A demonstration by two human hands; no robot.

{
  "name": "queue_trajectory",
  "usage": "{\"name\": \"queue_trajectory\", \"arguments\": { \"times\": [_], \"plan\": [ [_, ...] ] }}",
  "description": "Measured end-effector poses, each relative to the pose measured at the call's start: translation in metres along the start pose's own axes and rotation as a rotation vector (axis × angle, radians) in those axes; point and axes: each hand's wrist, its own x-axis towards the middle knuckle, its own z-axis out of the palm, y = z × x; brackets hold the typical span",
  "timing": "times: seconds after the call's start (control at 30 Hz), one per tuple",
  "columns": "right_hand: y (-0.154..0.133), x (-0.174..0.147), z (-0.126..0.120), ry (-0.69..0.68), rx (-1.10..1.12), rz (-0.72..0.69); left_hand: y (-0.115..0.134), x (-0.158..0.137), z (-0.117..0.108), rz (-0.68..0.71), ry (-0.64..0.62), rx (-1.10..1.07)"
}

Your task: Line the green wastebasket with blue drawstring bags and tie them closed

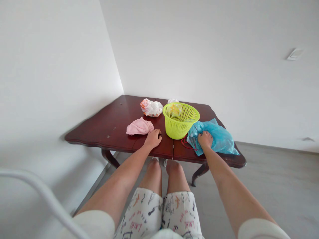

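Observation:
My left hand [154,138] rests on the table near its front edge, fingers loosely curved and a gap showing by the thumb; nothing is seen in it. Just behind it lies a crumpled pink cloth [139,126], close to the fingers. On the right, my right hand [205,139] is closed on a blue plastic bag [223,136], its fingertips partly hidden in the folds. Red strings [184,143] lie at the bag's left side. Between my hands stands a yellow-green plastic basket [177,129] with a mesh wall, upright, its right side touching or near the bag.
A white and orange plastic bag [152,108] lies bunched behind the pink cloth. Another white bag [172,100] is partly hidden behind the basket. The dark red wooden table [99,124] has wavy edges and stands by white walls [199,49].

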Motion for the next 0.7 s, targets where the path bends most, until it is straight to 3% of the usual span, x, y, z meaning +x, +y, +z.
{"name": "queue_trajectory", "arguments": {
  "times": [0.7],
  "plan": [
    [0.0007, -0.0003, 0.0009, 0.006, 0.018, -0.003, 0.0036, -0.0003, -0.0029, -0.01, -0.009, 0.001]
  ]
}}
